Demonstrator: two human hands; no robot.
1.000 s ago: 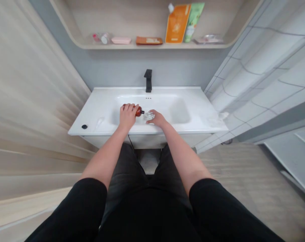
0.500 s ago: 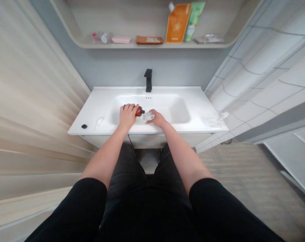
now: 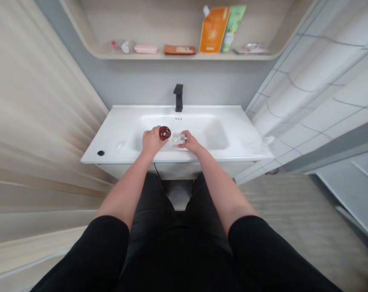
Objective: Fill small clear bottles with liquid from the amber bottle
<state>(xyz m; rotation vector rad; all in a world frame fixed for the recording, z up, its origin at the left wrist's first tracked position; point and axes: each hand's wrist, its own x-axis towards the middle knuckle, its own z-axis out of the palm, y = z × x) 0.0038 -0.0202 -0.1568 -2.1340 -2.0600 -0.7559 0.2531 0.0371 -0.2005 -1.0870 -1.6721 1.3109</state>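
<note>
My left hand (image 3: pixel 152 140) is closed around a brown bottle (image 3: pixel 165 133), whose dark open mouth now points up towards me. Just to its right, my right hand (image 3: pixel 190 142) grips a small clear container (image 3: pixel 178 139) with square sides. Bottle and container are close together but apart, both over the front of the white sink basin (image 3: pixel 199 129). I cannot make out how much liquid either one holds. A small black cap (image 3: pixel 101 153) lies on the counter at the left, and a clear dropper-like piece (image 3: pixel 119 147) lies beside it.
A black faucet (image 3: pixel 178 97) stands behind the basin. Above, a shelf (image 3: pixel 184 56) carries an orange pouch (image 3: pixel 213 30), a green tube (image 3: pixel 233 28) and several small packs. Clear crumpled plastic (image 3: pixel 259 146) lies on the right counter end. A beige curtain (image 3: pixel 44 101) hangs at the left.
My left hand has turned the bottle from lying sideways, mouth towards the container, to upright. The clear container in my right hand has levelled from its tilt.
</note>
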